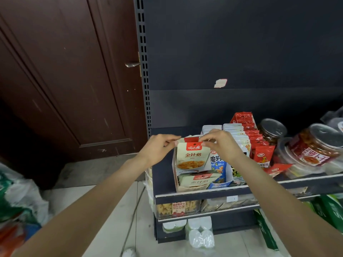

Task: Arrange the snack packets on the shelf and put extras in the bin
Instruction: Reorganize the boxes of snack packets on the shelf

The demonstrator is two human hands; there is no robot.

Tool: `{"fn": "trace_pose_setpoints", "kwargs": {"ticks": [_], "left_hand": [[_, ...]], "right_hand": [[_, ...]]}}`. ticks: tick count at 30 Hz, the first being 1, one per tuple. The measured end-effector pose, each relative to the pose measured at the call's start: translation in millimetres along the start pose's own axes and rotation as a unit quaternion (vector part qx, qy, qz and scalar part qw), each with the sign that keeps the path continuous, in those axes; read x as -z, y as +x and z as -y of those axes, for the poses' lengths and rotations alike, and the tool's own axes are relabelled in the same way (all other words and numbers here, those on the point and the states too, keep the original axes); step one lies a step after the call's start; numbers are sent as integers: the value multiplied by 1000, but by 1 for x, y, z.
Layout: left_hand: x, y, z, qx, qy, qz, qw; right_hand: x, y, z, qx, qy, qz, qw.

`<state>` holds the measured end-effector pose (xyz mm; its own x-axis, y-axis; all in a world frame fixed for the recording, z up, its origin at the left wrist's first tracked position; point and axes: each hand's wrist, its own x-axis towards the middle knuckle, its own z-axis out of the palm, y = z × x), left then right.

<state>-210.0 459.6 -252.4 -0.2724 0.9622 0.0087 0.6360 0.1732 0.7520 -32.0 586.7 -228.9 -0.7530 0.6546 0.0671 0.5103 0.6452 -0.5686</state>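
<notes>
Cream packet point(191, 156) upright in box (seemingly) | left hand point(159, 149), right hand point(220, 143): fingers pinch its top

Jars point(315, 145) cut off at right.

A cream snack packet with a red top band and a picture of yellow food point(192, 156) stands upright at the front of an open white cardboard display box point(187, 185), its top corners pinched from either side. More cream packets point(196, 179) lie flat in the box's front. The box sits on the dark metal shelf point(163, 175), near its left end.
</notes>
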Motion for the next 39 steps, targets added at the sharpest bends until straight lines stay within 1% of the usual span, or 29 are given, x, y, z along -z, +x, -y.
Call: {"fn": "trace_pose_setpoints", "kwargs": {"ticks": [2, 5, 7, 12, 15, 17, 19, 22, 26, 29, 30, 32, 34, 37, 39], "left_hand": [[0, 1, 1, -1, -1, -1, 1000], [0, 2, 1, 5, -6, 0, 1000], [0, 2, 1, 4, -7, 0, 1000], [-1, 3, 3, -2, 5, -8, 1000], [-3, 3, 4, -26, 34, -18, 999], [-5, -1, 5, -47, 66, -15, 997], [-6, -5, 7, -79, 126, -16, 989], [-6, -11, 9, -123, 252, -14, 960], [-6, -15, 6, -91, 354, 18, 931], [-8, -19, 2, -75, 397, 26, 914], [-9, -20, 1, -70, 402, 28, 912], [-12, -22, -2, -57, 402, 35, 913], [-16, -24, -1, -41, 372, 37, 927], [-23, -25, 2, -13, 246, 43, 968], [-26, -26, 2, -5, 171, 39, 984]], "right_hand": [[-9, 6, -3, 9, -25, -24, 999], [-18, 12, -5, -17, -41, -75, 996], [-21, 15, -5, -20, -50, -93, 994], [-22, 24, -5, -31, -48, -40, 998], [-26, 27, -4, -38, -53, -42, 997], [-29, 26, -4, -36, -65, -52, 996], [-29, 25, -6, -34, -64, -54, 996], [-26, 19, -7, -40, -42, -52, 997], [-23, 8, -2, -47, 7, -66, 997], [-19, -8, 2, -40, 10, -104, 994], [-18, -14, 3, -38, 20, -104, 994], [-17, -28, 3, -37, 42, -70, 996], [-16, -40, 2, -45, 70, -22, 996], [-15, -55, 4, -62, 108, 38, 991], [-16, -64, 6, -66, 132, 80, 986]]}}
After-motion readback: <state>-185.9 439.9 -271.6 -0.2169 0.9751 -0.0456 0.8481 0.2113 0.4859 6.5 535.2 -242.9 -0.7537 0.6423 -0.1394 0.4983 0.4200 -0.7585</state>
